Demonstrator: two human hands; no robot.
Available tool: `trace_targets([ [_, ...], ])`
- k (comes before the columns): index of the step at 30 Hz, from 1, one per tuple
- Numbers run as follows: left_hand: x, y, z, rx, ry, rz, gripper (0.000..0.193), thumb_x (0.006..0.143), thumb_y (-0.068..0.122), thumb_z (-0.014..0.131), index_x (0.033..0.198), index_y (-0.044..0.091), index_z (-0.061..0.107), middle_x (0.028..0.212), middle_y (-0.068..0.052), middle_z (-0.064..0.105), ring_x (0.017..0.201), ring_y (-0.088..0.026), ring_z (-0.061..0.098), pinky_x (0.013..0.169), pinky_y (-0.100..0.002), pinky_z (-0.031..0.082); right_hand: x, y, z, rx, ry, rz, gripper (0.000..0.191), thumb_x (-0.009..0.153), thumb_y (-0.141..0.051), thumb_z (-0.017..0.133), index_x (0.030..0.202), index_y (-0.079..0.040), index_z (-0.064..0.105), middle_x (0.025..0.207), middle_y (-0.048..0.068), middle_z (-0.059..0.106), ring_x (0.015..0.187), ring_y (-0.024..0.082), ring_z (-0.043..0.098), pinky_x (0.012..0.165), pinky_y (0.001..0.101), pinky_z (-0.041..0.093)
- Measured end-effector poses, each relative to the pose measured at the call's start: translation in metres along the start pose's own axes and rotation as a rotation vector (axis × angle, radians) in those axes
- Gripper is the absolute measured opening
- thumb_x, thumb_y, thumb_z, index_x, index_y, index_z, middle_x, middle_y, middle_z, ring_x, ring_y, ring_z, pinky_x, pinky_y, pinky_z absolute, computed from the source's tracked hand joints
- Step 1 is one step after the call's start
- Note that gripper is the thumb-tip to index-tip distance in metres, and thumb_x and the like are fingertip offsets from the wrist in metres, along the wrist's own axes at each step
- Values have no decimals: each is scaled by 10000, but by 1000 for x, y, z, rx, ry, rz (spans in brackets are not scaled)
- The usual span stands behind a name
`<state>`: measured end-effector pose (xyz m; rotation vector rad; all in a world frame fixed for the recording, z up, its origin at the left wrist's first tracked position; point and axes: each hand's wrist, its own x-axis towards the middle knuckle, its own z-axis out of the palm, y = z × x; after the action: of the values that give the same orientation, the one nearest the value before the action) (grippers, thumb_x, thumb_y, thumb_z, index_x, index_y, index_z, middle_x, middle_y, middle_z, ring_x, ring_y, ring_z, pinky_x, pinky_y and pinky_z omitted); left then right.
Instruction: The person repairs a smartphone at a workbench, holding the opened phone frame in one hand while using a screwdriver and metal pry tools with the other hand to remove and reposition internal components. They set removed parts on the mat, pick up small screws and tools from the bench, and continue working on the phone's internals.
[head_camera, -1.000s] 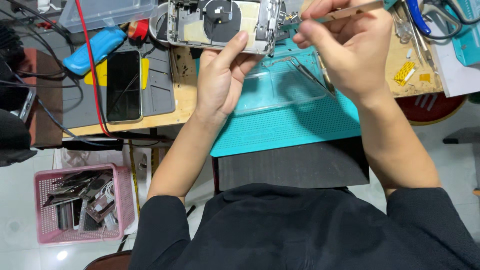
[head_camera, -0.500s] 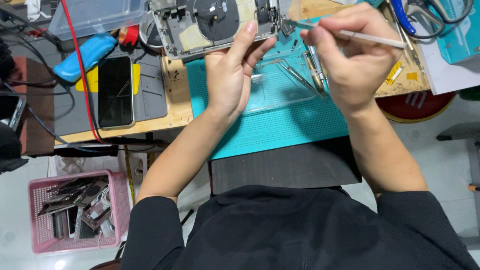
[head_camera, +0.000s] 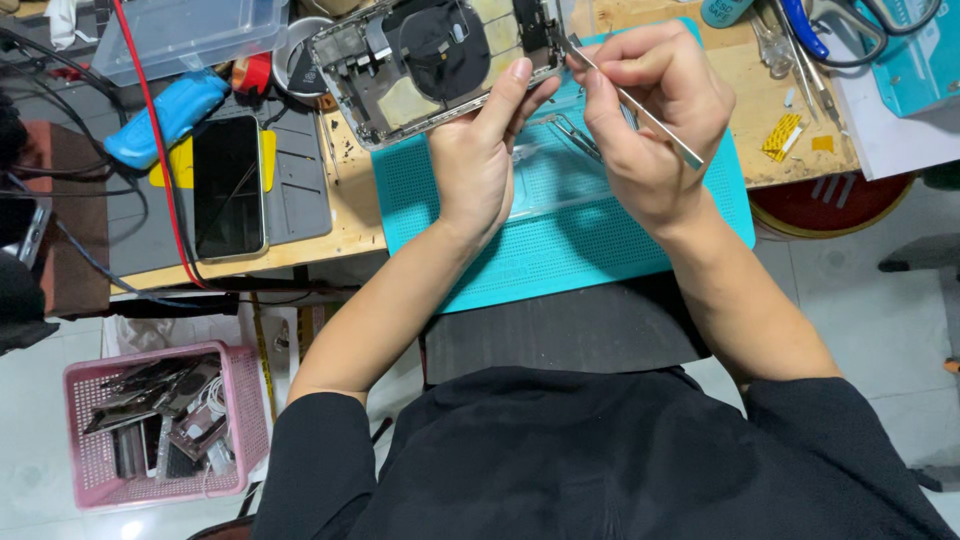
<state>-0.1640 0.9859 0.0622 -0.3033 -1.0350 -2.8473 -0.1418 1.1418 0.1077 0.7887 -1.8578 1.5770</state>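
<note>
Teal box (head_camera: 915, 55) sits at upper right; clear plastic case (head_camera: 190, 35) upper left. Opened phone housing (head_camera: 440, 60), innards exposed, is gripped by left hand (head_camera: 480, 160) above teal mat (head_camera: 560, 230). Right hand (head_camera: 650, 120) pinches metal tweezers (head_camera: 640, 105) at its edge.

Smartphone (head_camera: 229, 186): black rectangular screen, dark, lying face up on the grey mat at the left of the bench. Teal box (head_camera: 915, 55): rectangular package at the bench's top right corner, partly cut off by the frame edge.
</note>
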Motion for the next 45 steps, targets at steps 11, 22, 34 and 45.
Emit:
trace_targets([
  [11,6,-13,-10,136,106,58,176,1031,65,707,1164,-49,723,1150,-123,729,993,-181,709,873,-356,636,-2,7,3,-78,-32,-37,166,1106,151,668,1077,62,531,1113,165,653,1106,224,731,963,294,613],
  [22,6,-14,-20,182,111,67,163,1014,101,736,1130,-15,732,1082,-92,738,944,-151,703,795,-311,610,-4,12,7,44,-17,46,182,1129,149,650,1046,73,507,1132,151,634,1055,179,711,976,293,615],
  [34,2,-6,-17,168,94,33,186,1031,103,706,1161,-30,722,1095,-116,745,931,-180,725,818,-326,624,-11,19,6,131,1,106,173,1142,152,635,1067,65,505,1141,142,632,1077,190,714,1001,303,614],
  [45,-3,0,-13,197,-13,118,238,1110,124,612,1234,-65,684,1176,-173,741,1038,-243,755,870,-363,641,-11,14,6,205,28,115,154,1124,141,610,1078,50,495,1152,137,607,1046,205,706,986,317,608],
])
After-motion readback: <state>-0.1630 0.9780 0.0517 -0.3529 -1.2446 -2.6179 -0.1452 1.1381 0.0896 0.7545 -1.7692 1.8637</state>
